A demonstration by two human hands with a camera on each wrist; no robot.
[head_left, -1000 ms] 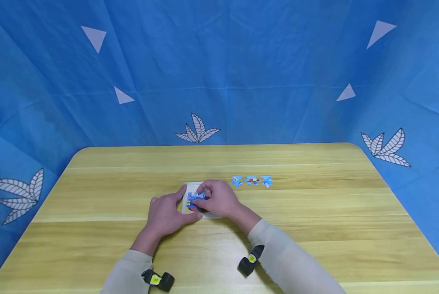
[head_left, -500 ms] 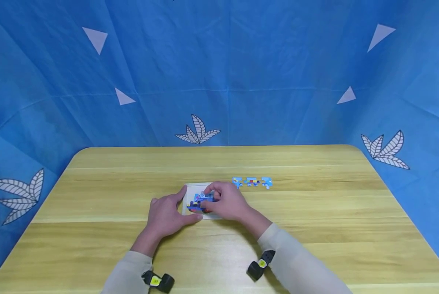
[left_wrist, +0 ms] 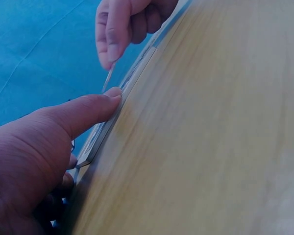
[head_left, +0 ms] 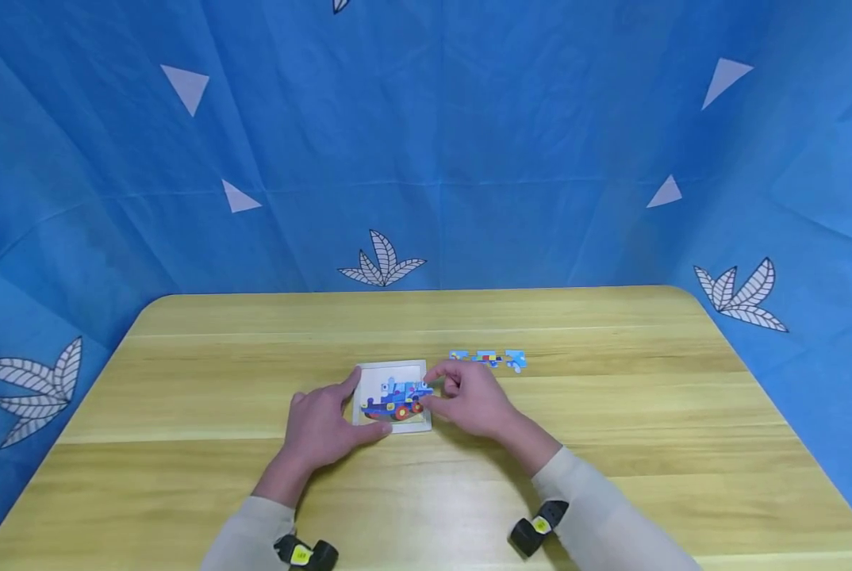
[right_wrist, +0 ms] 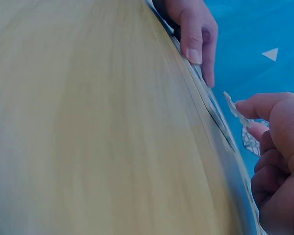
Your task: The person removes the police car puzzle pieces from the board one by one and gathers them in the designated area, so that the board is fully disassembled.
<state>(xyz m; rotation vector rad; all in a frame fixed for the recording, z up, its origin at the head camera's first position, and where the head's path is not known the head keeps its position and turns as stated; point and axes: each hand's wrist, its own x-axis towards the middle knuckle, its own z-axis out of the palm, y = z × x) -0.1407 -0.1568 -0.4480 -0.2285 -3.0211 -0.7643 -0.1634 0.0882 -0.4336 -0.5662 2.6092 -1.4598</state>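
Observation:
A small white puzzle tray [head_left: 392, 365] lies on the table, and in its lower part sits a partly assembled picture [head_left: 386, 403] of a blue vehicle with red wheels. My left hand [head_left: 321, 424] grips the tray from the left, thumb on the near edge and fingers along the left side. Thumb and forefinger of my right hand [head_left: 474, 398] pinch a puzzle piece [right_wrist: 236, 111] at the tray's right edge. That piece is tilted and raised above the tray in the right wrist view. The upper part of the tray shows its bare white base.
Three loose puzzle pieces [head_left: 486, 358] lie in a row just beyond my right hand, which partly covers the leftmost. The wooden table [head_left: 647, 444] ends at a blue cloth backdrop [head_left: 540, 143]. Each wrist wears a black strapped camera [head_left: 538, 528].
My right hand has shifted right, from over the tray's middle to its right edge, uncovering the assembled picture. The left hand keeps its place on the tray.

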